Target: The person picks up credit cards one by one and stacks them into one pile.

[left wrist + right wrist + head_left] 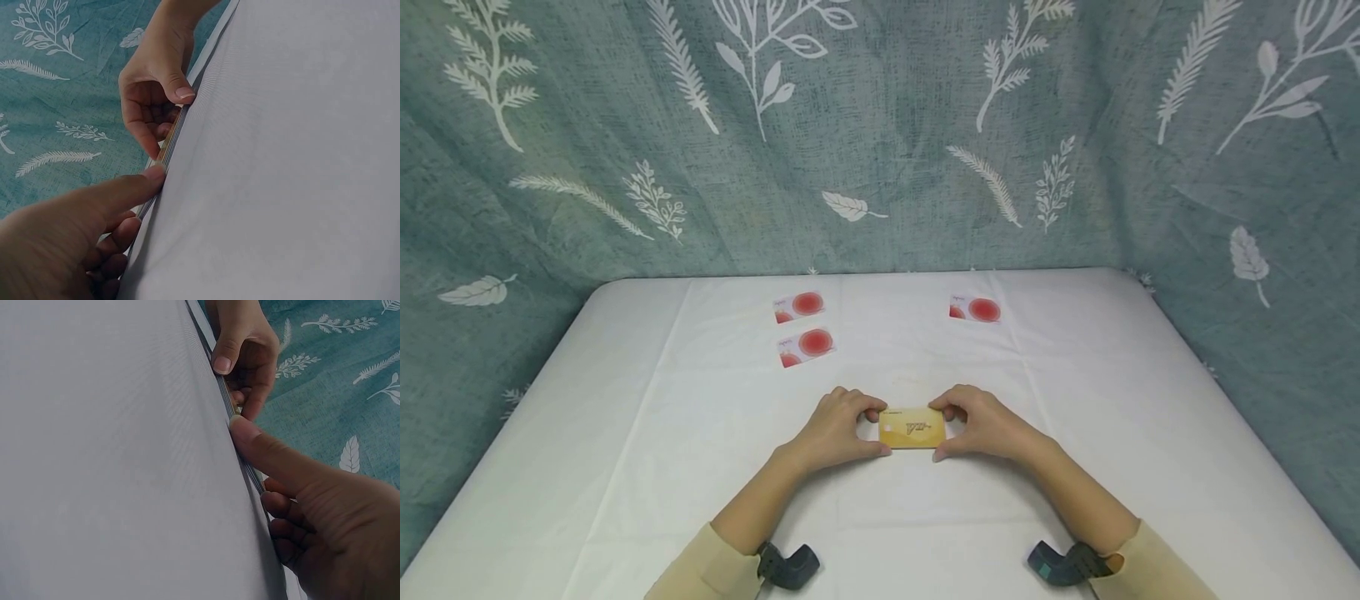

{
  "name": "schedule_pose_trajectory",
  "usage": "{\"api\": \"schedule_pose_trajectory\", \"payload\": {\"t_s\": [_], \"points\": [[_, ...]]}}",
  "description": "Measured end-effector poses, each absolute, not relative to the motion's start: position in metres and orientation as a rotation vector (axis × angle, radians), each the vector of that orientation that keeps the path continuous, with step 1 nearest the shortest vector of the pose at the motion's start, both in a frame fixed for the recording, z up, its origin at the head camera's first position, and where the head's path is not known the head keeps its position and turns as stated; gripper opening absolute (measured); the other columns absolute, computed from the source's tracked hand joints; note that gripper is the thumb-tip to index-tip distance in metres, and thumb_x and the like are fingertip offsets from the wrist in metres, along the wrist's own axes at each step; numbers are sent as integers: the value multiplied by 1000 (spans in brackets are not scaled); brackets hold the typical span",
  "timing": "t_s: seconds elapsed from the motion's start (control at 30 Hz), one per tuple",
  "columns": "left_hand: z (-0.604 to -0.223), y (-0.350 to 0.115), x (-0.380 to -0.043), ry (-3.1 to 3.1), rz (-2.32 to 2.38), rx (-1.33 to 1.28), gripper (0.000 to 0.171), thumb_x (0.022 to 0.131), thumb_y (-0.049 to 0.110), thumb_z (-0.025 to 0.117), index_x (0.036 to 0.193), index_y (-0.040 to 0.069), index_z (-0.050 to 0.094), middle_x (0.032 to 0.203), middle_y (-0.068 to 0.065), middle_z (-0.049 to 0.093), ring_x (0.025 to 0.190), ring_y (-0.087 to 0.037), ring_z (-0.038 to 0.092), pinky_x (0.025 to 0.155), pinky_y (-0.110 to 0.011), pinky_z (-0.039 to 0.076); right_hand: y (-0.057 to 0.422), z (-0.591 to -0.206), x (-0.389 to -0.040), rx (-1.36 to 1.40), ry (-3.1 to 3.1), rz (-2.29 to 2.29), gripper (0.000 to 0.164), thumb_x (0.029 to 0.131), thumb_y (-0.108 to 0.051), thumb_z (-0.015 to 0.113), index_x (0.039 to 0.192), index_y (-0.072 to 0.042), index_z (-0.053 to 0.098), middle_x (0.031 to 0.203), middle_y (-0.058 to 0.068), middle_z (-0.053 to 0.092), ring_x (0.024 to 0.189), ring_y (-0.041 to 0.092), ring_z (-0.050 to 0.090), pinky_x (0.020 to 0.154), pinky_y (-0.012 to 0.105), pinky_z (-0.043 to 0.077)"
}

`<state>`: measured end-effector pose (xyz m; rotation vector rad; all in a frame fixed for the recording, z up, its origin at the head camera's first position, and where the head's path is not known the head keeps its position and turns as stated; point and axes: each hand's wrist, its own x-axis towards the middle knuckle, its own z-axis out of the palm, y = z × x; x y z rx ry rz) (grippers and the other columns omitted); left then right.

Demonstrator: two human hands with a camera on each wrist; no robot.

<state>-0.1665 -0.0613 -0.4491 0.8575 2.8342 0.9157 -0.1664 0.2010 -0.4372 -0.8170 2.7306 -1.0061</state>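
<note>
Flat on the white cloth lies a thin stack of cards (913, 428), topped by a gold card with a chip and dark lettering upside down to the camera. My left hand (841, 427) pinches its left end between thumb and fingers, at the near and far edges. The right end is pinched the same way by my right hand (979, 425). In the left wrist view, several layered edges of the stack (170, 142) show low against the cloth between the two thumbs. Fingers hide both ends of the stack.
Two red-and-white cards (800, 307) (806, 347) lie one behind the other at the back left. Another such card (975, 308) lies at the back right. A green leaf-patterned curtain (895, 150) hangs behind the white table (700, 392). Dark devices (790, 568) are strapped at both wrists.
</note>
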Motion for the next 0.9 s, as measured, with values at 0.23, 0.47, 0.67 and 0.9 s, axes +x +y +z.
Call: {"api": "schedule_pose_trajectory", "payload": {"t_s": [0.23, 0.47, 0.67, 0.9], "points": [[-449, -62, -167, 2806, 938, 826, 52, 69, 35, 81, 113, 12, 65, 87, 11, 58, 89, -11, 44, 84, -33, 35, 201, -437, -167, -783, 2717, -988, 62, 60, -37, 88, 109, -7, 65, 88, -4, 56, 81, 12, 48, 72, 22, 42], [-450, -61, -167, 2799, 956, 815, 50, 69, 35, 82, 112, 13, 66, 87, 12, 58, 88, -11, 44, 83, -33, 35, 202, -435, -166, -782, 2712, -1001, 57, 62, -34, 88, 107, -7, 67, 90, -4, 59, 81, 12, 50, 73, 22, 44], [-450, -61, -167, 2778, 978, 794, 50, 69, 35, 83, 112, 14, 66, 87, 13, 56, 88, -11, 43, 82, -33, 34, 202, -436, -166, -765, 2702, -1003, 56, 63, -36, 87, 108, -8, 67, 96, -4, 61, 84, 11, 52, 75, 23, 45], [-450, -62, -167, 2761, 1010, 785, 53, 67, 36, 84, 113, 14, 66, 87, 12, 56, 88, -11, 43, 82, -33, 34, 203, -436, -167, -789, 2712, -995, 59, 62, -37, 87, 108, -7, 67, 93, -4, 60, 84, 12, 51, 75, 24, 45]]}}
